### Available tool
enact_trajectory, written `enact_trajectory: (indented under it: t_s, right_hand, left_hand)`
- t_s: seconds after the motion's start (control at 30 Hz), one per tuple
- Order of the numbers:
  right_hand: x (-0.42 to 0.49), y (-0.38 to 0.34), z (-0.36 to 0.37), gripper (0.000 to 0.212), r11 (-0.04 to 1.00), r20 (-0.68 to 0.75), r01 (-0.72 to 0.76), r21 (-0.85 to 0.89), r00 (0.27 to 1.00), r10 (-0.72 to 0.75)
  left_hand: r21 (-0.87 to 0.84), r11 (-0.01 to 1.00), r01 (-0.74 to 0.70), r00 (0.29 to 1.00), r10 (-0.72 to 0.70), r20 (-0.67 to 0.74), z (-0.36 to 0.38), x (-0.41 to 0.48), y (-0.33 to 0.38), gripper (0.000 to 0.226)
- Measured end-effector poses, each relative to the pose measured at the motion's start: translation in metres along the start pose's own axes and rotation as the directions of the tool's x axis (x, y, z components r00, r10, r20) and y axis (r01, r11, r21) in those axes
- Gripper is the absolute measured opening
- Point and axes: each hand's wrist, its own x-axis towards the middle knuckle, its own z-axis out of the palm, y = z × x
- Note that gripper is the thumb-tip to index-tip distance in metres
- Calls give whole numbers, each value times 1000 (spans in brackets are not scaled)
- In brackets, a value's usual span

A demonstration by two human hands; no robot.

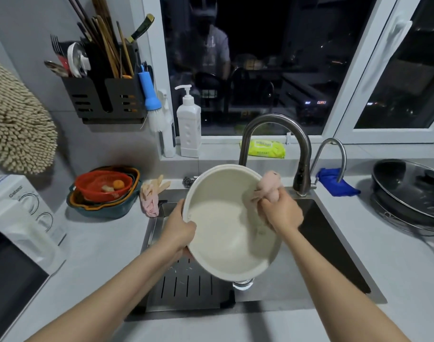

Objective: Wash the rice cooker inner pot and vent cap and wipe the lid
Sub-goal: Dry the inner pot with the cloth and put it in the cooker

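The cream inner pot (225, 233) tilts above the sink (334, 243), its left rim clasped by the left hand (178, 230). At its right rim, the right hand (282, 213) clenches a pink cloth (269, 187). A grey counter (100, 243) surrounds the sink below a dark window (260, 58); both forearms reach forward.

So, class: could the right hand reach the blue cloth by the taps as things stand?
Probably yes: the blue cloth lies on open counter on that side, but the right hand grips a pink cloth.
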Motion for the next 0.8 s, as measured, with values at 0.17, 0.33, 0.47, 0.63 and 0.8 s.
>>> enact_trajectory:
  t_s: [0.17,0.33,0.47,0.63,0.8]
  right_hand:
    - [-53,15,45,29,708,344,-508,491,860,378]
    - [-41,5,24,25,957,-28,-204,204,976,214]
    - [-21,-14,-4,21,938,-65,342,-62,936,-346]
    - [-13,-57,-14,47,605,-45,667,-435,655,-754]
    - [0,-50,-29,36,755,-191,611,-238,733,-653]
  left_hand:
    - [-72,997,34,973,-50,-226,15,-11,-22,72]
    - [133,986,99,995,-99,-4,-20,-6,-24,43]
    - [562,813,-152,988,126,85,-50,15,3,78]
    - [666,686,-293,956,214,199,-36,24,24,54]
    - [539,811,-229,969,245,43,-30,32,21,59]
